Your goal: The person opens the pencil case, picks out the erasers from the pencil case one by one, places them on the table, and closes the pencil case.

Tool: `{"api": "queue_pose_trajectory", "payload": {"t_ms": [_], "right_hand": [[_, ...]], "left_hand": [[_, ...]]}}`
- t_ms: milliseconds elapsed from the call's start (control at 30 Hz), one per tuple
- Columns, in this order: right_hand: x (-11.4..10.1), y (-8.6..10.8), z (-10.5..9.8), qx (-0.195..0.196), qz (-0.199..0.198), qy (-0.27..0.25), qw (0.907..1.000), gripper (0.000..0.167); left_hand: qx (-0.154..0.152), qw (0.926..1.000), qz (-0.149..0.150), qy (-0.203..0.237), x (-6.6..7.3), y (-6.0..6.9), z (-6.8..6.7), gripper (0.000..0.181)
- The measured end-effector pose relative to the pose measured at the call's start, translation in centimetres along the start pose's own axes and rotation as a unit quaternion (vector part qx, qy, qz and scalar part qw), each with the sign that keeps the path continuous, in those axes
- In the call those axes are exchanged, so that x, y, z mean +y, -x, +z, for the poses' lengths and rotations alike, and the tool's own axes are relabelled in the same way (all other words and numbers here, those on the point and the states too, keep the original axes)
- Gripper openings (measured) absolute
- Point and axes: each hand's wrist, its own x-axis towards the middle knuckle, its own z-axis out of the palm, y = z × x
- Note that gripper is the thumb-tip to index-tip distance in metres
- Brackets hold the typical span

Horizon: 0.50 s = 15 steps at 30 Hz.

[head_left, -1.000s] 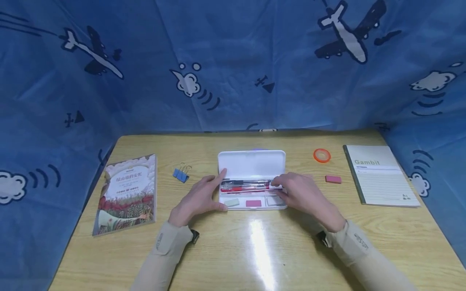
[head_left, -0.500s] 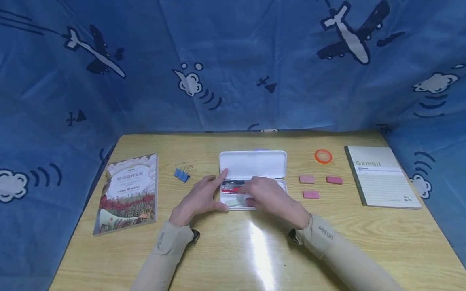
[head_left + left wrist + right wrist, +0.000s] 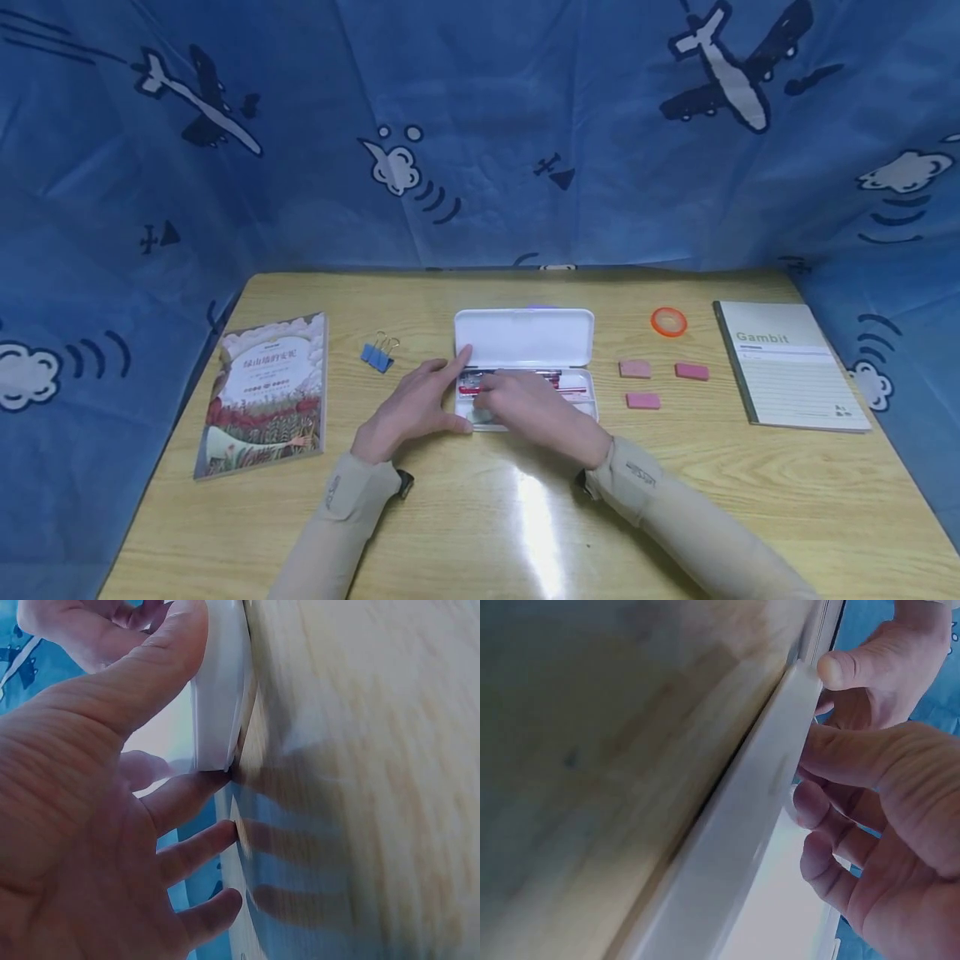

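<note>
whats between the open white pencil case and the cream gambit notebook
In the head view, three small pink rectangular blocks and an orange ring lie between the white rectangular case and the cream paper notebook.

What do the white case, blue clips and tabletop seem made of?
White case: probably smooth, satin plastic; its walls look molded, though painted metal is possible.
Blue clips: likely painted metal, with shiny wire handles.
Tabletop: wood or wood-look laminate, from the grain; a bright reflection suggests gloss.
</note>
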Motion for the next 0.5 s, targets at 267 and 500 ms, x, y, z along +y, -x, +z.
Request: {"api": "queue_pose_trajectory", "payload": {"t_ms": [267,500], "right_hand": [[0.04,-0.47,0.39,-0.002,0.005,0.027,0.9996,0.012],[0.25,-0.39,0.04,0.019,0.02,-0.011,0.9995,0.011]], "left_hand": [[0.0,1.0,0.004,-0.008,0.01,-0.07,-0.02,0.116],[0.002,1.0,0.001,-0.002,-0.12,-0.05,0.06,0.116]]}}
